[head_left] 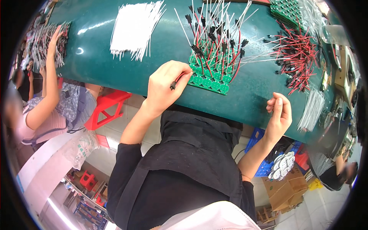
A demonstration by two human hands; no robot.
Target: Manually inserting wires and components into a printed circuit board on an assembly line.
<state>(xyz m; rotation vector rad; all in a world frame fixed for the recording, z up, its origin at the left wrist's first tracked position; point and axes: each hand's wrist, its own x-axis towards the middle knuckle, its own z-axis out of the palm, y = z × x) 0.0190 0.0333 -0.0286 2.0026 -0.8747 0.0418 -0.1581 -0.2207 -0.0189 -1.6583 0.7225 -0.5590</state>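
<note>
My left hand (165, 86) is closed in a pinch on a short wire lead (178, 79) with a black plug, at the left edge of a green circuit board panel (207, 82). Rows of round green boards make up this panel. Red and black leads with black plugs and thin white strips stand up from its far part. My right hand (280, 117) hovers over the table's near edge, right of the panel, its fingers curled in and nothing visible between them. What the left fingertips touch on the panel is hidden.
On the green table (92, 53) lie a pile of white strips (136, 30), red and black leads (299, 57) and a smaller strip bundle (311, 111). More green panels (285, 13) are stacked at the far right. Another person's arm (51, 61) reaches over wires at the left.
</note>
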